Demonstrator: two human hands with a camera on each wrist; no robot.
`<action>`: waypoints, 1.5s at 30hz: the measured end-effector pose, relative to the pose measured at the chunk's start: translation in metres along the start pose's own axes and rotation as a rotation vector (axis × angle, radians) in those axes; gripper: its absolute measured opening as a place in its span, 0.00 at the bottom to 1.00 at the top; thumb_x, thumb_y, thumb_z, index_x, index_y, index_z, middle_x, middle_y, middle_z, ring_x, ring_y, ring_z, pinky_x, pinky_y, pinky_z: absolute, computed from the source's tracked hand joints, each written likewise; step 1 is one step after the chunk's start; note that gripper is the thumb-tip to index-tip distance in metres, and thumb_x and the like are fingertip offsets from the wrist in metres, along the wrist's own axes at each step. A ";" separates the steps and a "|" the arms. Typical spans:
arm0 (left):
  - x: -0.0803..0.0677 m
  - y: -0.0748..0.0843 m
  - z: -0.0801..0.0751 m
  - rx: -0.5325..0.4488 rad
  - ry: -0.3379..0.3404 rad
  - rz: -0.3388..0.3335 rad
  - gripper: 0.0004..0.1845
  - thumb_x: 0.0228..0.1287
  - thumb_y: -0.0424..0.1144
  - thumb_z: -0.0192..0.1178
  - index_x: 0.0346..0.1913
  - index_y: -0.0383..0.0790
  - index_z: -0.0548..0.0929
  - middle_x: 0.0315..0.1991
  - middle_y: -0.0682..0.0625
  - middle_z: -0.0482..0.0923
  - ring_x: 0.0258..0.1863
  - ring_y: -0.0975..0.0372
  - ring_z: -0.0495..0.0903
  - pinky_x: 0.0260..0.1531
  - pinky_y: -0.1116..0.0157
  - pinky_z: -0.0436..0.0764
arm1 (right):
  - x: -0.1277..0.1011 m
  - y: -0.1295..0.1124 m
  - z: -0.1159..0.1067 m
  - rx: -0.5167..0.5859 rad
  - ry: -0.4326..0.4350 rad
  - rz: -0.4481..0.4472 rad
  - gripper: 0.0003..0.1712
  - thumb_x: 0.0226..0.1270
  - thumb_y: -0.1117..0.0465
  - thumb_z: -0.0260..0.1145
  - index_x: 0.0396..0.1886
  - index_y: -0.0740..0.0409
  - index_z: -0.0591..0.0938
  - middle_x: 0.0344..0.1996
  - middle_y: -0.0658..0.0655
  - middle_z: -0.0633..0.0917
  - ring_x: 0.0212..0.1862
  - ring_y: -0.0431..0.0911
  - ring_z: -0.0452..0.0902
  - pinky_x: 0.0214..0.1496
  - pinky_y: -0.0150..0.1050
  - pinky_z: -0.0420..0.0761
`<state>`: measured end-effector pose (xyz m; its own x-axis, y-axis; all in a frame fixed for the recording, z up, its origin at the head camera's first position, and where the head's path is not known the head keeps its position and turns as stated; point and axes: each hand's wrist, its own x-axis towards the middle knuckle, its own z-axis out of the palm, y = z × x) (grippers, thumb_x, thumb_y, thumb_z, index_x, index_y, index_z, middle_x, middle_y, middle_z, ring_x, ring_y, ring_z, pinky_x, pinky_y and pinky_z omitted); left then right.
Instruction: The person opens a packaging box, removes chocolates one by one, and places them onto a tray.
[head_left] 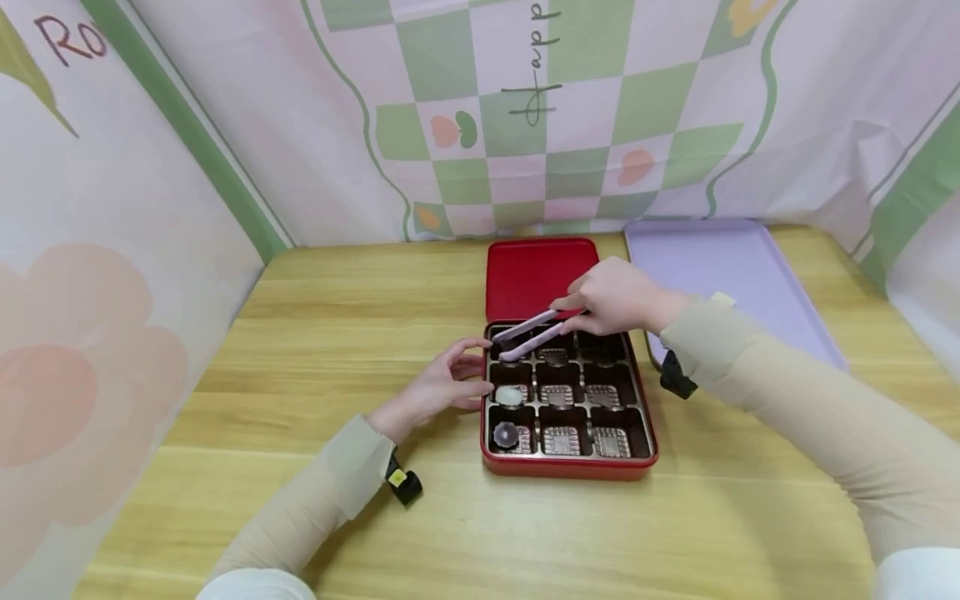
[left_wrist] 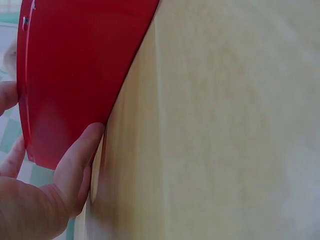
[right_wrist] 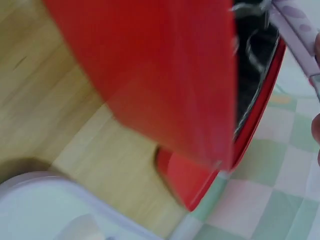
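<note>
Pink tongs (head_left: pixel 534 331) sit over the back-left corner of the red box (head_left: pixel 567 467), tips down near the top-left compartment; can't tell if they hold anything. Right hand (head_left: pixel 615 296) grips the tongs at the rear end, fingers curled round them, arms of the tongs narrow, nearly together. Box is mid-table w/ a dark compartment insert; a white piece (head_left: pixel 509 395) lies in the left column, 2nd row from front, and a round dark piece (head_left: pixel 506 434) in the front-left compartment. Left hand (head_left: pixel 444 385) rests vs. the box's left wall, fingers relaxed & straight-ish, thumb touching the red side (left_wrist: pixel 70 80). Red lid (head_left: pixel 542 277) lies flat just behind the box. Lilac tray (head_left: pixel 750 267) to the right, on the wood table (head_left: pixel 337 333). Checked cloth backdrop (head_left: pixel 525 100) behind.
</note>
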<state>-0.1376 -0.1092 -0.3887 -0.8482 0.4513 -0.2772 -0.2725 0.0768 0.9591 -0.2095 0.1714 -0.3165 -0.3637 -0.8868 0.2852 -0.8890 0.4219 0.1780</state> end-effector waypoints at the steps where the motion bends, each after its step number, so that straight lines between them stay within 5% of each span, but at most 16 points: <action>1: 0.000 0.001 0.000 0.000 0.002 -0.001 0.34 0.57 0.21 0.58 0.66 0.43 0.63 0.61 0.35 0.64 0.55 0.52 0.71 0.43 0.56 0.86 | -0.002 0.001 0.000 0.009 0.015 0.007 0.15 0.51 0.49 0.73 0.36 0.52 0.89 0.17 0.48 0.82 0.16 0.40 0.73 0.14 0.35 0.71; 4: -0.001 0.003 0.000 0.001 0.002 -0.001 0.34 0.57 0.21 0.58 0.66 0.42 0.63 0.61 0.35 0.65 0.55 0.52 0.71 0.43 0.56 0.86 | -0.009 0.003 0.000 0.022 0.074 0.013 0.16 0.49 0.50 0.74 0.36 0.53 0.89 0.14 0.47 0.79 0.14 0.38 0.69 0.12 0.31 0.64; 8: -0.001 0.004 0.001 0.001 -0.005 -0.002 0.34 0.58 0.21 0.58 0.66 0.42 0.63 0.61 0.36 0.65 0.55 0.51 0.72 0.44 0.55 0.85 | -0.021 0.004 -0.001 0.037 0.122 0.048 0.21 0.60 0.42 0.65 0.38 0.54 0.89 0.16 0.49 0.80 0.12 0.39 0.64 0.12 0.30 0.56; 14: -0.002 0.003 0.000 0.005 -0.002 -0.007 0.34 0.57 0.21 0.58 0.66 0.43 0.63 0.61 0.36 0.65 0.55 0.52 0.72 0.44 0.55 0.85 | -0.037 0.008 -0.006 0.076 0.170 0.111 0.36 0.68 0.33 0.46 0.41 0.56 0.88 0.26 0.57 0.88 0.12 0.39 0.70 0.12 0.30 0.60; 22: -0.003 0.004 0.000 0.014 -0.006 -0.016 0.34 0.58 0.21 0.58 0.67 0.43 0.63 0.63 0.35 0.64 0.56 0.52 0.71 0.44 0.55 0.85 | -0.056 0.013 -0.017 0.056 0.254 0.115 0.39 0.67 0.31 0.44 0.36 0.57 0.89 0.26 0.57 0.88 0.12 0.38 0.71 0.12 0.35 0.68; 29: -0.002 0.002 0.001 0.017 0.000 -0.015 0.34 0.58 0.21 0.58 0.67 0.44 0.63 0.63 0.36 0.64 0.57 0.51 0.71 0.44 0.55 0.85 | -0.080 0.017 -0.024 0.016 0.305 0.130 0.40 0.68 0.31 0.41 0.35 0.56 0.89 0.11 0.43 0.70 0.14 0.29 0.53 0.11 0.28 0.55; 45: -0.001 0.002 0.002 0.019 0.003 -0.017 0.34 0.58 0.22 0.59 0.66 0.45 0.64 0.63 0.37 0.64 0.57 0.51 0.70 0.43 0.55 0.86 | -0.146 0.027 -0.048 -0.052 0.285 0.240 0.46 0.65 0.27 0.40 0.30 0.60 0.88 0.11 0.43 0.74 0.14 0.27 0.49 0.11 0.28 0.50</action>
<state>-0.1361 -0.1083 -0.3866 -0.8452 0.4468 -0.2934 -0.2780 0.1015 0.9552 -0.1676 0.3215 -0.3084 -0.4616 -0.6766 0.5738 -0.7699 0.6268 0.1198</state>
